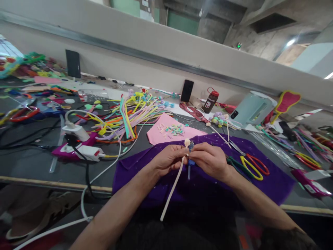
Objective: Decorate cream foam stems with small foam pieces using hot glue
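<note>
My left hand [170,158] is closed, pinching a cream fuzzy craft stem [171,196] close to its top. The stem hangs down toward me, and a small cream fluffy ball [187,142] shows above my fingertips. Right beside it, the fingers of my right hand [209,158] close around a small blue tool [191,162] with a clear stick poking out below; fingers hide most of it. Both hands meet over a purple cloth [156,170]. Scissors with red and yellow handles [253,166] and dark green-handled pliers or cutters [238,166] lie near my right hand.
A pink sheet [156,133] with small coloured cut pieces lies beyond my hands. Coloured fuzzy stems [127,121] are heaped to its left. A power strip [61,151] with cables sits left. A phone [187,91] and brown bottle [210,101] stand by the wall.
</note>
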Available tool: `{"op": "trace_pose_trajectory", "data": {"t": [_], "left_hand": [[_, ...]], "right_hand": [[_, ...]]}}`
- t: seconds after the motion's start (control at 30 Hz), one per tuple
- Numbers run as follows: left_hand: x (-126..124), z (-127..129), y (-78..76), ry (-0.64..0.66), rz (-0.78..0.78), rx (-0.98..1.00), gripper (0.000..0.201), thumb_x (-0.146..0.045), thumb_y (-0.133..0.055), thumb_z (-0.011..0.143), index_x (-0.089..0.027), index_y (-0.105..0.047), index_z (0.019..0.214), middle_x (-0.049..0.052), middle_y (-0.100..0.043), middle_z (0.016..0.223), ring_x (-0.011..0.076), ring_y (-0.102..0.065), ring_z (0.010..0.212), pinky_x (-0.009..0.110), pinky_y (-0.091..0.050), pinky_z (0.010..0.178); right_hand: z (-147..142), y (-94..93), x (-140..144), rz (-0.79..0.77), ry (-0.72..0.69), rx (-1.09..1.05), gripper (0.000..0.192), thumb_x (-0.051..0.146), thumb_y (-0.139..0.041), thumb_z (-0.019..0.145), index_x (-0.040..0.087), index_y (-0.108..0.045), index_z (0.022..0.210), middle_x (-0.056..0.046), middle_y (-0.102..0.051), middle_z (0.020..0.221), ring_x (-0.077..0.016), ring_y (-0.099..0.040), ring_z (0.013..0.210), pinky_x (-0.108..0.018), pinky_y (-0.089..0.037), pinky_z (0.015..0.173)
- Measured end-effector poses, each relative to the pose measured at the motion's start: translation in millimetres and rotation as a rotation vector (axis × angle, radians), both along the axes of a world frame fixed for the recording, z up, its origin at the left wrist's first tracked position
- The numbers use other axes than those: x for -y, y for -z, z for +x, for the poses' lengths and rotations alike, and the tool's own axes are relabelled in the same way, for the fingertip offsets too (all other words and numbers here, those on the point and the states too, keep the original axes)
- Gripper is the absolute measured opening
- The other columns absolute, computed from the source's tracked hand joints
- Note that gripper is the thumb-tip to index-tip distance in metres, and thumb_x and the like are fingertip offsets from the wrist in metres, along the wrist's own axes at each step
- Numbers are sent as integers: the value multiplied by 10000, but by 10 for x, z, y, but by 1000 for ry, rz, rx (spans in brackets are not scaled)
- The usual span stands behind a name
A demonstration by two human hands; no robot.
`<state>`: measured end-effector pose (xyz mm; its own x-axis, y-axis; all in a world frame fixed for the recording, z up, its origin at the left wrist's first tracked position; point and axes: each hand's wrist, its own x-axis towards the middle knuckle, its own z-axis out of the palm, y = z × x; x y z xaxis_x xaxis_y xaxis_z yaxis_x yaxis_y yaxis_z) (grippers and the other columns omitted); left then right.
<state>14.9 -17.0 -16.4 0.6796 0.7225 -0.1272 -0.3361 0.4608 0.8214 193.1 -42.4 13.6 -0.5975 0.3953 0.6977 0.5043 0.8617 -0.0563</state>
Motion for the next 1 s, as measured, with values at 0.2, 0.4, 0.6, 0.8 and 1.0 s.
{"op": "trace_pose_trajectory", "data": {"t": [0.2,0.4,0.6,0.8,1.0], "left_hand": [[3,2,-2,4,11,-20,242,-325,-619,724,-100,-561,658,-5,-572,476,0,-332,269,136,-169,276],[25,13,-15,-22,92,-139,267,-350,-605,727,-85,-630,752,12,-592,526,-6,-315,288,150,-138,290],[24,21,-7,-21,108,-198,289,-360,-588,729,-83,-646,785,7,-560,495,-6,-251,292,168,-86,310],[20,43,13,-26,119,-267,271,-352,-586,726,-92,-656,755,-13,-511,436,0,-236,292,177,-81,325],[20,54,37,-42,163,-358,240,-340,-588,715,-111,-661,728,-28,-499,410,8,-245,277,186,-105,322]], "right_hand": [[10,-20,-6,-21,40,66,105,141,-534,804,175,-581,891,-64,-640,837,-144,-592,767,-252,-480,658],[126,-165,-90,-386,46,-112,57,175,-515,823,184,-559,788,-27,-583,764,-126,-551,709,-253,-441,649],[184,-53,-196,-546,-19,-271,55,214,-574,786,178,-594,750,-30,-559,774,-145,-541,742,-281,-435,679],[193,8,-178,-565,-14,-340,50,202,-577,778,177,-608,747,-33,-553,786,-147,-535,749,-280,-433,667],[269,-102,-152,-524,19,-249,48,205,-576,781,182,-610,756,-33,-555,799,-146,-541,757,-273,-439,661]]}}
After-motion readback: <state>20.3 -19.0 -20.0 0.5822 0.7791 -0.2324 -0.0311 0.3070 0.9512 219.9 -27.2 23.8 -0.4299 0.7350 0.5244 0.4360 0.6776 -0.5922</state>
